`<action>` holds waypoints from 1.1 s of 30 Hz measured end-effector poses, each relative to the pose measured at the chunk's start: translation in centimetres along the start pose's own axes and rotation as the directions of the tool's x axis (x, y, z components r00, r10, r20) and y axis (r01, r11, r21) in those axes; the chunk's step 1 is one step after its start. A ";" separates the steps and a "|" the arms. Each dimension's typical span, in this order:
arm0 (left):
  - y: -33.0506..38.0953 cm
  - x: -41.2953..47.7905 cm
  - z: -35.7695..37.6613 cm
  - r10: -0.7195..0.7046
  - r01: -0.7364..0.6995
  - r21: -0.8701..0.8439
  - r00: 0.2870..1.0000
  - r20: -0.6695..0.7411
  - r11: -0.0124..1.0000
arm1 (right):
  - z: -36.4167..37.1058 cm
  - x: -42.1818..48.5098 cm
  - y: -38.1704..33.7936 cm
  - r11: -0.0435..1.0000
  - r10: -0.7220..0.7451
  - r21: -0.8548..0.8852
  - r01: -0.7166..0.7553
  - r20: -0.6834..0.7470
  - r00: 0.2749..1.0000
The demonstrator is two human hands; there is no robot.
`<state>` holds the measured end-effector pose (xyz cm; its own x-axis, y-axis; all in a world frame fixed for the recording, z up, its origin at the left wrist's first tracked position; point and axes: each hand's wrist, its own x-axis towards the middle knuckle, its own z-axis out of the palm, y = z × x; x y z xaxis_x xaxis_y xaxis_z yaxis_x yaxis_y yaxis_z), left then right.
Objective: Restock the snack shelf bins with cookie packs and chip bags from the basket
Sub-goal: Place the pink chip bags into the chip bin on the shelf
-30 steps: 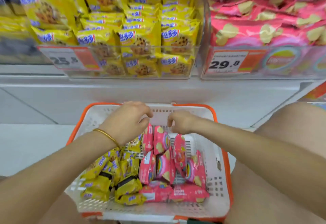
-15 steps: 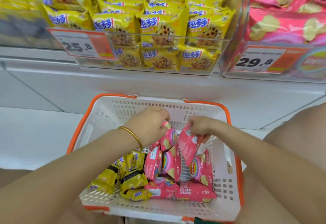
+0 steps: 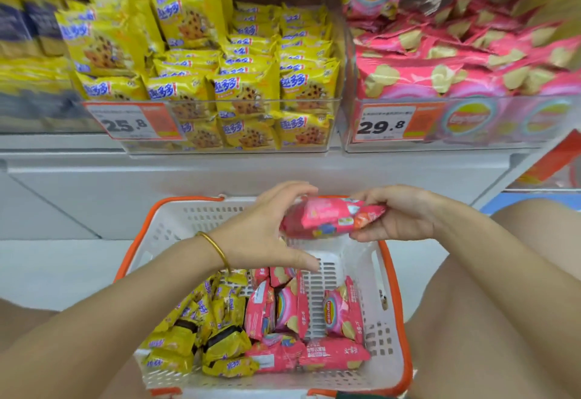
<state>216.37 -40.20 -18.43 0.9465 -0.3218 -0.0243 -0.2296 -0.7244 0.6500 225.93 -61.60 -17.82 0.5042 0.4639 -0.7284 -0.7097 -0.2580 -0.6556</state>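
Chip bags: small bunch, held above basket; left hand cupped round one end, right hand pinching other, likely squaring stack for chip bin on shelf above; cookie packs lie in basket

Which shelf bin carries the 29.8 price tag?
The right bin, full of pink chip bags; the cookie bin beside it holds yellow packs, tagged 25.8.
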 end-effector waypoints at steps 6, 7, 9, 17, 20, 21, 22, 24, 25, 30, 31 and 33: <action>2.8 2.0 -1.6 -0.124 0.015 -0.384 0.958 -0.260 0.923 | -0.5 -3.1 -1.8 0.992 -0.077 -0.098 0.086 0.086 0.993; 3.3 2.4 -1.9 -0.160 0.015 -0.439 0.942 -0.295 0.898 | -0.6 -3.6 -2.2 0.979 -0.129 -0.152 0.138 0.070 0.989; 3.8 3.0 -2.7 -0.209 0.000 -0.528 0.918 -0.336 0.849 | -0.7 -4.5 -2.7 0.931 -0.265 -0.256 0.261 0.019 0.964; 7.4 5.0 -5.5 -0.287 0.005 -0.634 0.895 -0.342 0.773 | 0.2 -7.1 -2.7 0.707 -0.684 -0.215 0.673 0.029 0.728; 8.9 5.1 -6.3 -0.350 0.185 -0.586 0.919 -0.183 0.789 | -0.1 -7.5 -3.0 0.688 -0.726 -0.063 0.723 -0.078 0.684; 9.2 5.1 -6.5 -0.367 0.230 -0.567 0.920 -0.139 0.791 | -0.5 -7.6 -3.0 0.684 -0.728 -0.021 0.729 -0.078 0.681; 9.6 5.2 -6.8 -0.371 0.247 -0.557 0.921 -0.120 0.793 | -0.9 -7.8 -3.1 0.687 -0.725 -0.007 0.726 -0.067 0.686; 10.3 5.4 -7.7 -0.343 0.229 -0.517 0.930 -0.135 0.825 | -1.8 -8.7 -3.5 0.680 -0.733 -0.022 0.733 -0.054 0.678; 10.6 5.5 -8.3 -0.316 0.215 -0.468 0.937 -0.148 0.857 | -2.3 -9.2 -3.8 0.653 -0.757 -0.032 0.757 -0.067 0.650; 14.0 6.9 -11.3 -0.129 0.133 0.031 0.986 -0.107 0.991 | -4.4 -11.4 -7.6 0.456 -0.879 -0.374 0.807 -0.052 0.473; 15.0 7.3 -11.8 -0.087 0.103 0.143 0.990 -0.110 0.984 | -4.3 -11.8 -8.3 0.418 -0.876 -0.471 0.777 0.017 0.482; 16.5 8.1 -12.3 -0.022 0.051 0.255 0.993 -0.116 0.965 | -3.9 -12.3 -9.3 0.356 -0.855 -0.594 0.722 0.104 0.508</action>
<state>223.00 -47.25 1.45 0.9712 -0.2332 0.0496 -0.2314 -0.8715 0.4323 228.19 -68.22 -3.54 0.8118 0.5442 0.2117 0.4032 -0.2602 -0.8773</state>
